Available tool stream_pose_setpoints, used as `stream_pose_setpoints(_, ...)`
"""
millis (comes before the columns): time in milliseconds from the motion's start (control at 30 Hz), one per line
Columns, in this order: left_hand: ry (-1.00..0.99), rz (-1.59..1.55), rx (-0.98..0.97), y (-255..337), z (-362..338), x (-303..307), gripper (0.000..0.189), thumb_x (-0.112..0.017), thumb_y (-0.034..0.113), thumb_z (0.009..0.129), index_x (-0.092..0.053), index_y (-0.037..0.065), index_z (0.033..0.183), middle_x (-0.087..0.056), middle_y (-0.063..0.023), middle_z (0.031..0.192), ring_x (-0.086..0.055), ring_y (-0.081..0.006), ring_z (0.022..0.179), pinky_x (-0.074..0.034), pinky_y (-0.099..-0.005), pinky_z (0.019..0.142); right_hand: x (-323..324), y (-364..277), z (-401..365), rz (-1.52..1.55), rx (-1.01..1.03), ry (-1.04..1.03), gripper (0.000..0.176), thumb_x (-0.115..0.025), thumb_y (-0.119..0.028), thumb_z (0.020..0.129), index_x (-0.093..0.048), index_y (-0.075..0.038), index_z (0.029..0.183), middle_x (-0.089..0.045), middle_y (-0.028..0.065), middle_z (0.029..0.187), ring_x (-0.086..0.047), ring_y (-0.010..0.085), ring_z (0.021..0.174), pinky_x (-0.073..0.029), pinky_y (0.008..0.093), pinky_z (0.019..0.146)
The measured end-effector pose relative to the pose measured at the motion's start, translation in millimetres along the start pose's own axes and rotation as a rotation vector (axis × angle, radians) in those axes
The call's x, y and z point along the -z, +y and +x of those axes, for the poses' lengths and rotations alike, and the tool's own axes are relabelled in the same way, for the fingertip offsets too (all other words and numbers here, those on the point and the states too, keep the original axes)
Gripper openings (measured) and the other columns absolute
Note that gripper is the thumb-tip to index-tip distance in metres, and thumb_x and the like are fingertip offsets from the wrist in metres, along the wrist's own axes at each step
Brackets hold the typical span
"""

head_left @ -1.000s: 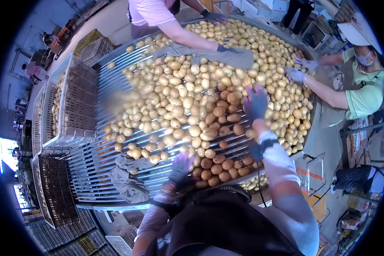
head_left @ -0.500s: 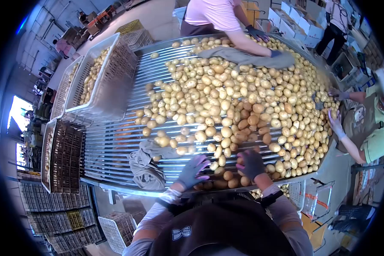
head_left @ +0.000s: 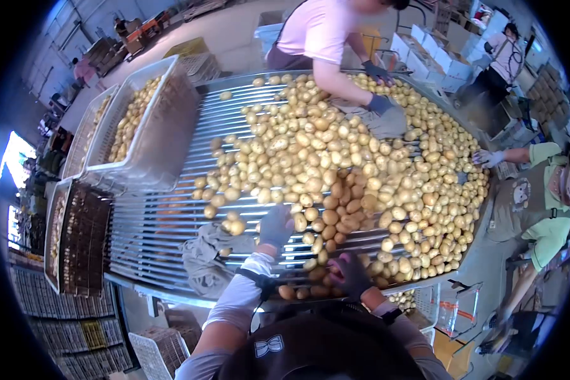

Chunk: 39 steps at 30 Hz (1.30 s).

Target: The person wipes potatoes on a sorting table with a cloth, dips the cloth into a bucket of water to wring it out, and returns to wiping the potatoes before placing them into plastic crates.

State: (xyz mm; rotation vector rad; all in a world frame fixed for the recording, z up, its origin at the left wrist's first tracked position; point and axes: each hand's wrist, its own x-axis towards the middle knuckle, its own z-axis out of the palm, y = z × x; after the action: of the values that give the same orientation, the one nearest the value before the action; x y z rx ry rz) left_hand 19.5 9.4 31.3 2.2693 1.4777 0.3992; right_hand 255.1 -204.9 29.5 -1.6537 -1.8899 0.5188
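Many round yellow-brown potatoes (head_left: 310,133) lie spread over a slatted metal table (head_left: 152,221). My left hand (head_left: 276,228), in a grey glove, reaches over the slats at the left edge of the pile; whether its fingers hold anything is hidden. My right hand (head_left: 351,277), in a dark glove with pinkish fingertips, is low over the potatoes near the front edge, its fingers apart and curved beside them. A crumpled grey cloth (head_left: 210,259) lies on the slats left of my left hand.
White crates (head_left: 147,126) of potatoes and a brown crate (head_left: 82,237) stand along the left end. Across the table a co-worker in pink (head_left: 313,35) presses on a grey cloth. Another co-worker (head_left: 532,196) stands at the right end. Stacked crates (head_left: 66,316) are at lower left.
My left hand has moved forward over the slats. My right hand has shifted slightly left and nearer the front edge. The far co-worker's cloth has moved toward me, and the right co-worker has drawn one hand back.
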Motion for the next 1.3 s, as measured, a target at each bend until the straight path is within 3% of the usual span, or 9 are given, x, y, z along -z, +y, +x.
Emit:
stream_pose_setpoints(167, -0.001, -0.044, -0.246, 12.4, -9.8, -40.4, 0.025, -0.064, 0.026, 0.094, -0.066, 0.015, 0.117, -0.065, -0.0148, 0.114, -0.061, -0.0384, 0.106, -0.049, -0.0523, 0.09, -3.5, 48.7, -12.4, -0.222, -0.036, 0.031, 0.022, -0.078, -0.021, 0.082, -0.068, -0.014, 0.101, -0.063, 0.0089, 0.096, -0.065, 0.0354, 0.088, -0.054, 0.048, 0.076)
stream_pose_setpoints(333, -0.018, 0.192, -0.38, 30.3, -49.6, -39.1, 0.053, -0.066, 0.036, 0.092, -0.057, 0.013, 0.14, -0.065, -0.0115, 0.113, -0.061, -0.0325, 0.108, -0.048, -0.0504, 0.09, 29.8, 66.6, 22.8, -0.25, -0.283, 0.235, 0.014, -0.076, -0.017, 0.084, -0.07, -0.014, 0.097, -0.067, 0.0115, 0.106, -0.067, 0.0358, 0.093, -0.056, 0.0457, 0.079)
stream_pose_setpoints(400, 0.038, 0.193, -0.408, 37.4, -44.7, -43.8, 0.049, -0.067, 0.035, 0.092, -0.061, 0.013, 0.135, -0.065, -0.009, 0.108, -0.062, -0.0295, 0.103, -0.049, -0.049, 0.087, 41.4, 54.1, 65.1, -0.133, -0.367, 0.657, 0.021, -0.076, -0.017, 0.086, -0.071, -0.014, 0.106, -0.067, 0.0135, 0.11, -0.067, 0.0362, 0.096, -0.056, 0.0471, 0.08)
stream_pose_setpoints(567, 0.095, 0.219, -0.342, 48.0, -37.3, -50.9, 0.036, -0.067, 0.026, 0.092, -0.067, 0.011, 0.125, -0.067, -0.0087, 0.11, -0.064, -0.0288, 0.101, -0.051, -0.0461, 0.084, 52.0, 84.1, 159.4, -0.313, -0.031, 0.389, 0.036, -0.068, -0.016, 0.09, -0.068, -0.015, 0.126, -0.064, 0.0122, 0.117, -0.064, 0.0358, 0.091, -0.053, 0.0479, 0.079)
stream_pose_setpoints(867, -0.03, 0.206, -0.314, 47.9, -31.6, -41.6, 0.043, -0.065, 0.026, 0.093, -0.061, 0.012, 0.133, -0.068, -0.011, 0.117, -0.064, -0.0315, 0.108, -0.051, -0.0493, 0.092, 72.6, 216.2, 243.6, -0.578, -0.354, 0.2, 0.032, -0.064, -0.015, 0.089, -0.07, -0.017, 0.121, -0.066, 0.0118, 0.113, -0.064, 0.0357, 0.101, -0.053, 0.0509, 0.083)
stream_pose_setpoints(967, -0.042, 0.189, -0.288, 46.2, -31.6, -45.2, 0.042, -0.065, 0.026, 0.093, -0.061, 0.012, 0.133, -0.068, -0.0115, 0.115, -0.065, -0.0316, 0.105, -0.051, -0.0492, 0.092, 80.1, 203.1, 260.5, -0.35, -0.369, 0.677, 0.024, -0.061, -0.023, 0.095, -0.07, -0.014, 0.115, -0.066, 0.0145, 0.12, -0.064, 0.0374, 0.108, -0.054, 0.0505, 0.09)
stream_pose_setpoints(1067, 0.047, 0.138, -0.319, 43.3, -30.3, -49.8, 0.042, -0.064, 0.025, 0.093, -0.06, 0.012, 0.132, -0.067, -0.0121, 0.115, -0.065, -0.0316, 0.103, -0.051, -0.0487, 0.092, 68.6, 182.8, 262.7, -0.272, -0.274, 0.203, 0.033, -0.066, -0.028, 0.094, -0.069, -0.012, 0.122, -0.064, 0.0154, 0.128, -0.063, 0.0367, 0.116, -0.053, 0.0488, 0.097)
stream_pose_setpoints(1267, 0.022, 0.16, -0.319, 49.2, -29.2, -43.8, 0.042, -0.066, 0.024, 0.092, -0.06, 0.01, 0.131, -0.067, -0.0124, 0.114, -0.065, -0.0319, 0.101, -0.052, -0.0484, 0.092, 56.6, 149.9, 276.5, -0.273, -0.326, 0.092, 0.048, -0.075, -0.032, 0.089, -0.067, -0.015, 0.134, -0.065, 0.0146, 0.133, -0.062, 0.0337, 0.124, -0.054, 0.0472, 0.101)
stream_pose_setpoints(1300, 0.032, 0.162, -0.323, 47.7, -28.7, -45.8, 0.042, -0.066, 0.024, 0.092, -0.06, 0.01, 0.131, -0.067, -0.0124, 0.114, -0.065, -0.0319, 0.101, -0.052, -0.0484, 0.092, 72.3, 135.1, 283.1, -0.283, -0.443, -0.174, 0.046, -0.074, -0.03, 0.089, -0.067, -0.015, 0.131, -0.067, 0.0148, 0.13, -0.064, 0.0341, 0.121, -0.055, 0.047, 0.1)
